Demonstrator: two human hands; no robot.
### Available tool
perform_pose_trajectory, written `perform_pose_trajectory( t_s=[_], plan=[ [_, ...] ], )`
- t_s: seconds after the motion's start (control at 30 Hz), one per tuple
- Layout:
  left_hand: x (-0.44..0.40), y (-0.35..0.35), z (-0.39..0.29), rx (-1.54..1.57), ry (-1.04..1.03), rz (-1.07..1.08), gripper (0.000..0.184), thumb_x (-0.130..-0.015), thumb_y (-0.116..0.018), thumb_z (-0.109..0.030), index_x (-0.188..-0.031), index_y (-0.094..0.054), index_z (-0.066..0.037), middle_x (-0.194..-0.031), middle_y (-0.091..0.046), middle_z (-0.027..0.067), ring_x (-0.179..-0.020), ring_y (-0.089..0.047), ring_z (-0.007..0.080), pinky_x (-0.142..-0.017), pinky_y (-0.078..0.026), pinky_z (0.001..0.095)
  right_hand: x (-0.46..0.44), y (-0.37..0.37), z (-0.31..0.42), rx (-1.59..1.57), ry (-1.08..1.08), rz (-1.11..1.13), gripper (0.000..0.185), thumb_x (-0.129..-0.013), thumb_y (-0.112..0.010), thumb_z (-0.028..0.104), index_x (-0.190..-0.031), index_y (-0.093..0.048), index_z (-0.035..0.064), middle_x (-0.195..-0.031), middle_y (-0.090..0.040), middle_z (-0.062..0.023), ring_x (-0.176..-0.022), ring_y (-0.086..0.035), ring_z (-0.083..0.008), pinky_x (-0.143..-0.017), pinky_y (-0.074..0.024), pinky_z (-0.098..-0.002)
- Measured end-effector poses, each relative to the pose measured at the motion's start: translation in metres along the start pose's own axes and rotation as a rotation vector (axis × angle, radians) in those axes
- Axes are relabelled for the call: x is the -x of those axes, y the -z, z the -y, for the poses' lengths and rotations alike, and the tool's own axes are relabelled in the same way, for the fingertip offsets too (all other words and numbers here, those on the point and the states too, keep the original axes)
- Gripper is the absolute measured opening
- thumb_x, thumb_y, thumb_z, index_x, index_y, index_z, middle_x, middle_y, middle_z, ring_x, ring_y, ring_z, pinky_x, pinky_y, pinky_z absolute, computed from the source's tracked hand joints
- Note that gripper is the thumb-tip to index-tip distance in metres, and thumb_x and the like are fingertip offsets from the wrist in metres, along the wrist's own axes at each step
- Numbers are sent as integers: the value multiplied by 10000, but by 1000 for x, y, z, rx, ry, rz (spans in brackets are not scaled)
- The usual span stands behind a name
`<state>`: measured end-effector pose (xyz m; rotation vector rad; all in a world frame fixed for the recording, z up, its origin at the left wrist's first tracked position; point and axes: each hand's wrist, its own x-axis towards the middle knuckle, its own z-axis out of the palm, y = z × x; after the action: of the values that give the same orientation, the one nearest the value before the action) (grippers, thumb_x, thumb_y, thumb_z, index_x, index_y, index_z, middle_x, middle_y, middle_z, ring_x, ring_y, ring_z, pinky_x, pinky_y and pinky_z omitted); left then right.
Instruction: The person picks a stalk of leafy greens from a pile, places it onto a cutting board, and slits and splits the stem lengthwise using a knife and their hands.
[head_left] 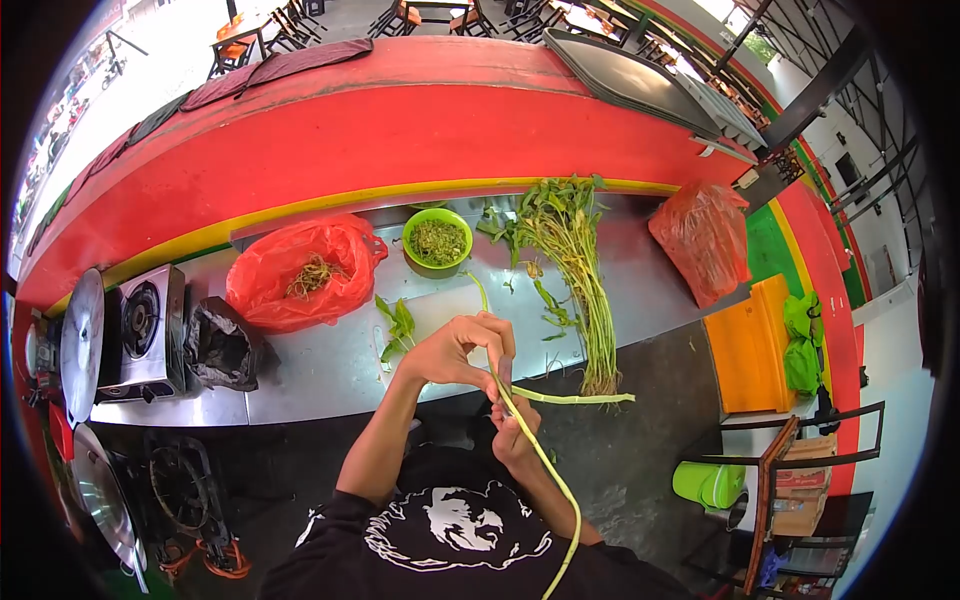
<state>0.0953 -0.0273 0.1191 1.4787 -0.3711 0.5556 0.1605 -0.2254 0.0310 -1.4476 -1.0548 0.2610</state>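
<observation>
My left hand (462, 352) is closed on a long green stem (555, 475) above the table's front edge. Just below and to the right, my right hand (512, 428) grips the stem too, close to a dark, thin object that I cannot make out clearly. A second pale stem piece points right from my hands. Behind them lies a white cutting board (440, 312) with a few leaves (398, 325) at its left. A large bunch of leafy stems (580, 290) rests to the right, roots toward me. A green bowl (437, 242) holds chopped greens.
An open red plastic bag (305, 272) with scraps and a black bag (222, 345) stand left, beside a gas stove (145, 325). Another red bag (703, 240) sits at the table's right end. A red wall (400, 130) runs behind the metal table (300, 375).
</observation>
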Motion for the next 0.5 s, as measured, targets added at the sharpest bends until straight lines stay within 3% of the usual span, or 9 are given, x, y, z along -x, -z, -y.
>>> perform_pose_trajectory(
  t_s=[0.1,0.17,0.37,0.43,0.5],
  plan=[
    [-2,0,-2,-75,4,51,195,-681,-845,-236,-703,-676,-141,-767,-633,-60,-770,-569,114,-798,-344,319,-4,1,6,9,24,23,665,-980,-338,565,-936,-576,-54,-648,-526,-44,-524,-501,-107,-452,-402,-239],
    [-4,-2,-3,-77,-19,72,232,-601,-879,-187,-758,-716,-137,-701,-608,-54,-704,-534,105,-789,-324,300,-8,3,11,48,39,31,664,-983,-327,563,-919,-584,-46,-635,-515,-44,-519,-500,-112,-447,-396,-246],
    [-5,-7,-5,-87,-26,49,244,-595,-884,-195,-761,-717,-130,-714,-621,-53,-711,-537,103,-774,-326,294,-12,3,8,78,148,28,636,-999,-297,534,-871,-582,-20,-590,-461,-32,-482,-450,-113,-418,-321,-257],
    [-5,-11,-5,-89,-23,12,247,-597,-885,-209,-759,-715,-131,-708,-618,-56,-711,-537,102,-764,-326,292,-8,5,2,89,98,45,501,-1009,-397,395,-828,-600,-26,-650,-571,-88,-546,-573,-208,-491,-429,-319],
    [-3,-10,-4,-177,-20,-11,286,-600,-891,-219,-799,-711,-120,-770,-633,-28,-739,-545,119,-738,-355,292,-6,4,0,55,87,8,501,-1008,-398,396,-834,-599,-28,-647,-573,-88,-539,-574,-205,-492,-434,-316]
  ],
)
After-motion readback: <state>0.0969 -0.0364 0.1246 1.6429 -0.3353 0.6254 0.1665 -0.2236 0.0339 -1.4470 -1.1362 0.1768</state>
